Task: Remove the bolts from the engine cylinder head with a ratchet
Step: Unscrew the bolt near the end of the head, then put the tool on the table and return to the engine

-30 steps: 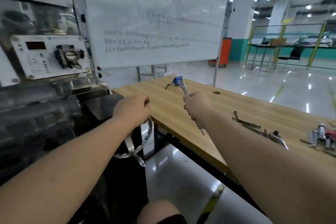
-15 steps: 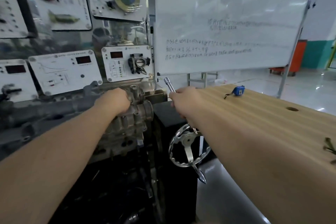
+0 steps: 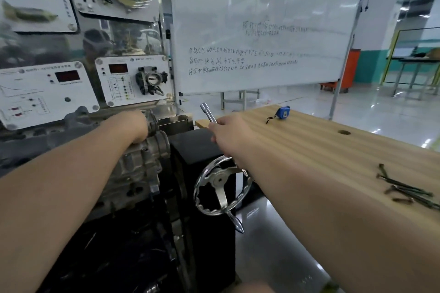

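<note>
Since a moment ago the right hand (image 3: 226,131), gripping the ratchet (image 3: 207,112) socket-end up-left, has stayed beside the cylinder head (image 3: 142,162), where the nearer left hand (image 3: 137,126) rests, grip hidden.

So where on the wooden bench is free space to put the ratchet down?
The wooden bench is bare between the blue tape measure, the round hole and the right hand holding the ratchet. The near right side is crowded with loose bolts.
</note>
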Demonstrator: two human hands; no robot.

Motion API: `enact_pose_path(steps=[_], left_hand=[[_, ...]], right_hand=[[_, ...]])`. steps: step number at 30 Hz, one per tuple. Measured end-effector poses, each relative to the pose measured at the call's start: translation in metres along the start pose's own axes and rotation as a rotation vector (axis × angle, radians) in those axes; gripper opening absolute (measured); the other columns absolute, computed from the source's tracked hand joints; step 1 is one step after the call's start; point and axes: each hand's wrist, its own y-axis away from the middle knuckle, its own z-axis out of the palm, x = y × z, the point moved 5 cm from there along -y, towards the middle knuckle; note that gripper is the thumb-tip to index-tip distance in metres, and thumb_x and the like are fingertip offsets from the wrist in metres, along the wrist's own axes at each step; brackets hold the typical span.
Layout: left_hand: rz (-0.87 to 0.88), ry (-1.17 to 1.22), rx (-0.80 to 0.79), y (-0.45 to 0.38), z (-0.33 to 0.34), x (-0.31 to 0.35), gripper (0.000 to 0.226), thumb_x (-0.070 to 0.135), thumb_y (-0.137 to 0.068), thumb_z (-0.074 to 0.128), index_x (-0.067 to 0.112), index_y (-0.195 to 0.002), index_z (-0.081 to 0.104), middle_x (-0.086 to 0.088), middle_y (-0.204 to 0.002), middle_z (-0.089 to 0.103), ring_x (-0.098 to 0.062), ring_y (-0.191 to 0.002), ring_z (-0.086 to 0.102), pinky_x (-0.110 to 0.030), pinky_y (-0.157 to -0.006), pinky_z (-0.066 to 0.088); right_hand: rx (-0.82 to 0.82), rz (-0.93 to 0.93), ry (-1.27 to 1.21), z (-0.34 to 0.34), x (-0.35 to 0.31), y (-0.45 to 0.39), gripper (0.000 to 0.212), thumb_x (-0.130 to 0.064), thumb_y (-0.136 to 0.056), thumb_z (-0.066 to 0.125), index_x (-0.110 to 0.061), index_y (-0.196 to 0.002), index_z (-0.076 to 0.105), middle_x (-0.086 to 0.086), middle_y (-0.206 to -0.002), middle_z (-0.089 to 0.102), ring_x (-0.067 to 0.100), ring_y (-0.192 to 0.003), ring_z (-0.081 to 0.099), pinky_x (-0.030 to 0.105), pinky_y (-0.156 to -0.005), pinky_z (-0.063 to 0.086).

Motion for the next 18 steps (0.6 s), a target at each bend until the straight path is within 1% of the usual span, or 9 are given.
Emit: enact_pose_path(steps=[2, 4, 6, 7, 9, 11, 13, 15, 18], left_hand=[[-0.016, -0.01, 0.027, 0.0, 0.0, 0.005, 0.026, 0.011, -0.096, 0.05, 0.004, -0.116, 0.064, -0.014, -0.119, 0.064, -0.029, -0.096, 0.06, -0.037, -0.091, 0.054], [-0.06, -0.025, 0.06, 0.003, -0.006, 0.006, 0.022, 0.008, -0.093, 0.053, 0.004, -0.112, 0.064, -0.013, -0.108, 0.064, -0.031, -0.097, 0.061, -0.04, -0.093, 0.053], [-0.088, -0.017, 0.129, 0.006, -0.02, 0.001, 0.011, 0.006, -0.09, 0.056, 0.004, -0.099, 0.063, -0.011, -0.084, 0.056, -0.028, -0.081, 0.058, -0.039, -0.077, 0.054], [-0.089, -0.005, 0.173, 0.008, -0.031, -0.001, 0.004, 0.005, -0.089, 0.056, 0.003, -0.091, 0.06, -0.011, -0.08, 0.055, -0.027, -0.074, 0.056, -0.038, -0.069, 0.052], [-0.076, 0.061, 0.32, 0.013, -0.055, -0.001, 0.005, 0.005, -0.086, 0.058, 0.003, -0.082, 0.058, -0.015, -0.077, 0.056, -0.029, -0.068, 0.055, -0.036, -0.059, 0.046], [0.006, 0.176, 0.51, 0.024, -0.081, 0.016, 0.006, 0.007, -0.085, 0.06, 0.004, -0.079, 0.06, -0.015, -0.073, 0.058, -0.029, -0.065, 0.055, -0.033, -0.055, 0.042], [0.145, 0.28, 0.613, 0.042, -0.101, 0.056, 0.006, 0.014, -0.087, 0.062, 0.011, -0.082, 0.062, -0.012, -0.079, 0.061, -0.03, -0.071, 0.056, -0.033, -0.06, 0.043], [0.288, 0.392, 0.604, 0.06, -0.108, 0.11, 0.006, 0.022, -0.088, 0.065, 0.021, -0.084, 0.06, -0.009, -0.087, 0.061, -0.03, -0.081, 0.055, -0.034, -0.068, 0.044], [0.513, 0.484, 0.543, 0.092, -0.098, 0.203, 0.009, 0.026, -0.089, 0.063, 0.025, -0.082, 0.057, -0.002, -0.087, 0.061, -0.026, -0.082, 0.054, -0.034, -0.07, 0.042]], right_hand=[[0.01, -0.009, 0.047, -0.009, 0.001, 0.004, 0.026, -0.021, -0.099, 0.052, -0.008, -0.078, 0.06, 0.008, -0.071, 0.061, 0.016, -0.049, 0.04, 0.025, -0.046, 0.031], [0.024, -0.013, 0.101, -0.021, 0.001, 0.007, 0.026, -0.022, -0.1, 0.052, -0.004, -0.085, 0.063, 0.017, -0.084, 0.066, 0.019, -0.055, 0.044, 0.028, -0.052, 0.034], [0.048, -0.006, 0.121, -0.034, 0.002, 0.009, 0.029, -0.021, -0.099, 0.052, 0.004, -0.094, 0.065, 0.023, -0.092, 0.07, 0.023, -0.063, 0.047, 0.031, -0.058, 0.037], [0.063, 0.003, 0.122, -0.04, 0.003, 0.011, 0.03, -0.02, -0.099, 0.051, 0.006, -0.099, 0.066, 0.023, -0.091, 0.069, 0.024, -0.065, 0.047, 0.033, -0.06, 0.038], [0.086, 0.026, 0.13, -0.053, 0.008, 0.015, 0.031, -0.019, -0.099, 0.05, 0.008, -0.103, 0.065, 0.017, -0.084, 0.063, 0.024, -0.065, 0.045, 0.035, -0.062, 0.037], [0.106, 0.06, 0.146, -0.065, 0.017, 0.022, 0.031, -0.019, -0.099, 0.049, 0.008, -0.103, 0.065, 0.015, -0.084, 0.06, 0.024, -0.067, 0.046, 0.035, -0.063, 0.037], [0.123, 0.115, 0.151, -0.08, 0.032, 0.03, 0.029, -0.018, -0.1, 0.048, 0.005, -0.104, 0.064, 0.017, -0.089, 0.065, 0.027, -0.071, 0.051, 0.037, -0.063, 0.039], [0.148, 0.189, 0.171, -0.099, 0.05, 0.04, 0.022, -0.016, -0.099, 0.048, -0.001, -0.102, 0.063, 0.017, -0.095, 0.067, 0.029, -0.072, 0.057, 0.035, -0.06, 0.043], [0.186, 0.319, 0.233, -0.138, 0.082, 0.062, 0.02, -0.012, -0.095, 0.046, -0.003, -0.102, 0.062, 0.013, -0.09, 0.063, 0.026, -0.067, 0.053, 0.033, -0.058, 0.044]])
